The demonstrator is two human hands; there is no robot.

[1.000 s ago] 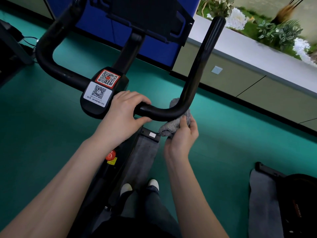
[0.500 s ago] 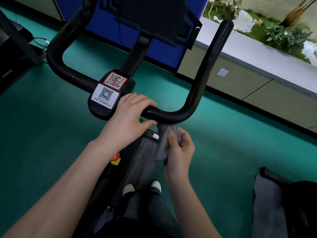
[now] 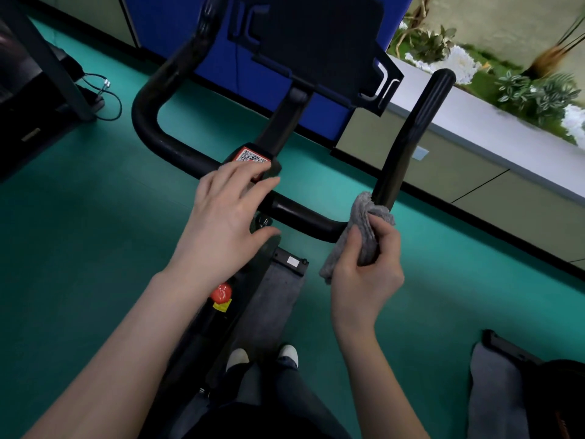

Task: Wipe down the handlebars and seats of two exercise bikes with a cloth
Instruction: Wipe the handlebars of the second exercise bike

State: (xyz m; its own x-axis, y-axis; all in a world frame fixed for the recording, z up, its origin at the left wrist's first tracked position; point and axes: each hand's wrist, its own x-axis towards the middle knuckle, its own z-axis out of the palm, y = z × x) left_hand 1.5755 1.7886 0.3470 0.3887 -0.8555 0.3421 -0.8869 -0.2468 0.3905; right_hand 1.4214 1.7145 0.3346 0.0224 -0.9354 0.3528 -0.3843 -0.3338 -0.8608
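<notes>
Left hand [image 3: 228, 213] lifted; cloth [image 3: 357, 229] wrapped in right fingers [image 3: 384, 240].

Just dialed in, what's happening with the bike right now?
A person stands at an exercise bike, wiping its black handlebar. The right hand has a grip on a grey cloth, pressed against the bend where the right side of the bar turns upward. The left hand is open, fingers spread over the bar's middle near the QR-code sticker. A second machine shows at the lower right.

fuzzy grey cloth [image 3: 364, 223], smooth semi-glossy black handlebar [image 3: 304, 217], matt teal floor [image 3: 79, 223]
</notes>
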